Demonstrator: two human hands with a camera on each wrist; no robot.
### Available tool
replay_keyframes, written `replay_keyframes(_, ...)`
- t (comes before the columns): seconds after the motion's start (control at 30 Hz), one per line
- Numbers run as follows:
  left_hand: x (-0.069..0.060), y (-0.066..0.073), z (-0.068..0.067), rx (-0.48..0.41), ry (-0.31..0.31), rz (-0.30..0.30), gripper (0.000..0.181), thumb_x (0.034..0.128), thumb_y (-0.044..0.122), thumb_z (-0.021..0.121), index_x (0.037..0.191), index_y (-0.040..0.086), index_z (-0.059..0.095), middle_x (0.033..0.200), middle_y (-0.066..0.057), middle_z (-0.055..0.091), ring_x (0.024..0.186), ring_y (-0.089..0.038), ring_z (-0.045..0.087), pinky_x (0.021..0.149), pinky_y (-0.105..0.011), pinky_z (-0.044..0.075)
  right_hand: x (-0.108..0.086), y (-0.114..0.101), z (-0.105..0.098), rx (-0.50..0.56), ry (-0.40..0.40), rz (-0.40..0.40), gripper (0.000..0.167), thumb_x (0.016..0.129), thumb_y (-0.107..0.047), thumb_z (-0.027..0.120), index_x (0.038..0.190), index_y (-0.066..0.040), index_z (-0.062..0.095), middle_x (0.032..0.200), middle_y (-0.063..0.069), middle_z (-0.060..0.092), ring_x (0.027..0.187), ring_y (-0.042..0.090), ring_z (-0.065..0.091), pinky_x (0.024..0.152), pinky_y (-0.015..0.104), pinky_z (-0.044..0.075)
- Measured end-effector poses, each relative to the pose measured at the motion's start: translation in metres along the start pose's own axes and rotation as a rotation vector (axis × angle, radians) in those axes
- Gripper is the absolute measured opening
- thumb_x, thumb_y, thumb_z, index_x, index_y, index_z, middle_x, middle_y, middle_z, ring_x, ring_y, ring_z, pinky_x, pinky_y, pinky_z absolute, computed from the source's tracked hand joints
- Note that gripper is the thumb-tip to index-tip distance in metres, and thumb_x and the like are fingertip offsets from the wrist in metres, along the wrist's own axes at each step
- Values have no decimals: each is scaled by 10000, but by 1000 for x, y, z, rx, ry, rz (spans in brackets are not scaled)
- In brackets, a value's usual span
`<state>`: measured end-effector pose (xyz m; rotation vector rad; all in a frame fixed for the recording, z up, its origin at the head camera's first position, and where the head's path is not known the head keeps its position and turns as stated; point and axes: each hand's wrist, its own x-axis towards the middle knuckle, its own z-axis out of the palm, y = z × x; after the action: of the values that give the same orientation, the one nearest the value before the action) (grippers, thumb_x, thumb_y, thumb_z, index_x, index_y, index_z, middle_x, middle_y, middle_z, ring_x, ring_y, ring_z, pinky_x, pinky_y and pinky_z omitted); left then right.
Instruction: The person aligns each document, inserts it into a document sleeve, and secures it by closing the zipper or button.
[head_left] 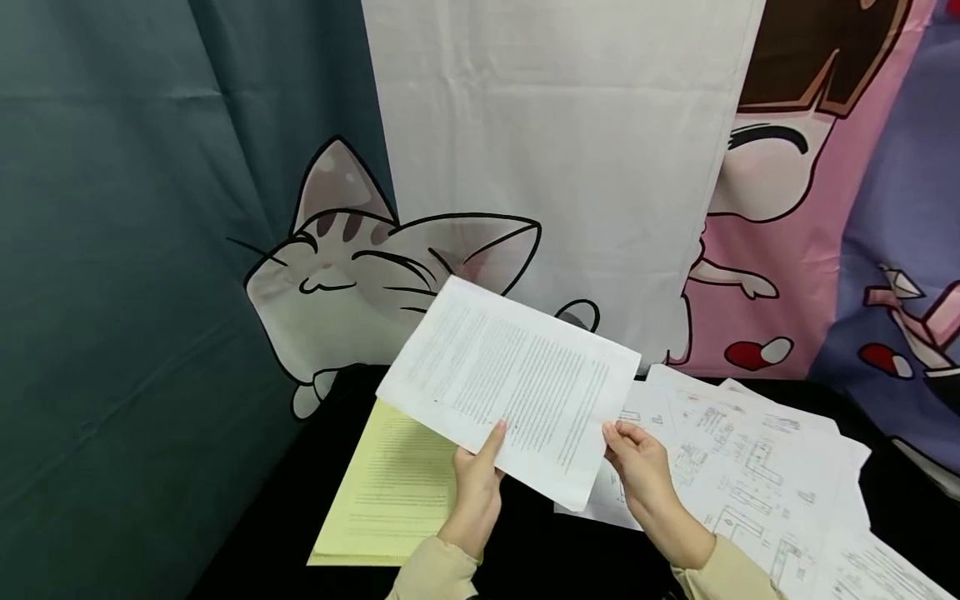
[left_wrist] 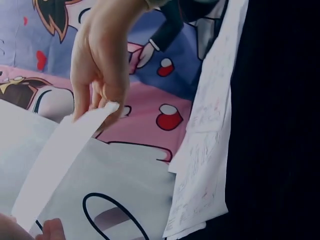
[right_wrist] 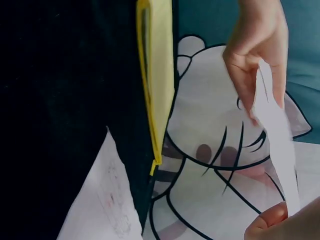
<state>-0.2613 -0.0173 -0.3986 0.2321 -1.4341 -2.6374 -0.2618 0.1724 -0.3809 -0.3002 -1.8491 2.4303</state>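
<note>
Both hands hold a white sheet of printed paper (head_left: 517, 383), raised and tilted above the table. My left hand (head_left: 476, 500) grips its lower edge, with the thumb lying on the printed face. At the lower right corner my right hand (head_left: 648, 475) pinches the sheet between thumb and fingers. In the left wrist view the paper (left_wrist: 55, 165) shows nearly edge-on, stretched between the hands. The right wrist view likewise shows the paper (right_wrist: 280, 145) as a narrow strip; whether it is more than one sheet I cannot tell.
A yellow stack of printed paper (head_left: 382, 508) lies left of my left hand, partly under the raised sheet. Overlapping white sheets with line drawings (head_left: 750, 475) spread out at the right. Behind the black tabletop (head_left: 270, 517) hangs a cartoon-print curtain (head_left: 562, 150).
</note>
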Motion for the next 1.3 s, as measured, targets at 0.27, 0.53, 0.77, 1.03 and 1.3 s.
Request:
replay_keyframes(0.27,7,-1,0,82,12,87,369,928,100,578,1282,52,485,1185,-12,653,988,-94,659,889,-261,536,2,11,-3,-128,-11,-167,53,915,-22,580,905,-69,556,692,-131,604,656,7,591,672,160,539)
replay_keyframes(0.53,24,6,-16,268,-19,168,343,904,63,603,1231,-4,521,1155,-106,659,926,-120,683,839,-256,555,22,7,-33,21,-29,-431,260,905,64,541,1013,-162,612,757,-117,680,698,-2,639,672,133,532)
replay_keyframes(0.77,26,8,-26,366,-87,146,335,888,51,617,1202,-38,540,1124,-153,666,894,-162,700,806,-280,569,36,-3,-48,-86,-127,-536,244,1013,-162,421,1021,-109,660,862,-117,686,789,-8,618,699,117,503)
replay_keyframes(1.03,26,7,-32,416,-153,166,347,880,44,619,1199,-64,534,1097,-207,662,858,-203,709,768,-297,580,35,-6,-37,-633,-141,-512,297,985,-166,495,1105,85,599,875,62,705,659,-4,578,563,204,514)
replay_keyframes(1.3,26,10,-23,542,-193,172,344,853,-14,609,1183,-90,552,1043,-268,660,823,-314,708,702,-337,592,38,-1,-34,-731,-97,-553,227,951,-106,548,1087,69,594,806,189,691,575,-6,519,521,196,444)
